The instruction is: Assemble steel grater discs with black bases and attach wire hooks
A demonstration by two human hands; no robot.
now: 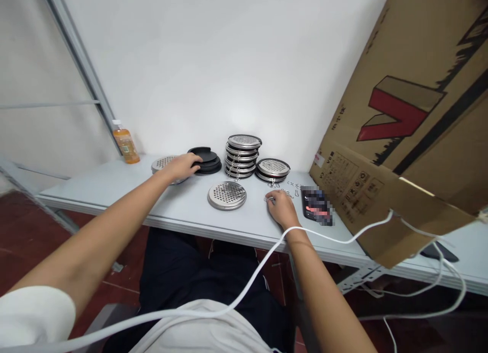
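One small silvery metal clip [269, 198] was pinched by the right hand [282, 206] near a round perforated steel disc [225, 196], while stacked round black discs [210, 161] under the left hand [183, 167], its grip unclear, might have been toppled by hasty lifting.

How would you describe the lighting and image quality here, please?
Head view: soft, bright light on the wall, dimmer beneath the table; wide-angle distortion appears to stretch the cardboard box toward the right edge; pixelation masks much of the phone; small clips beyond the right hand lack fine detail.
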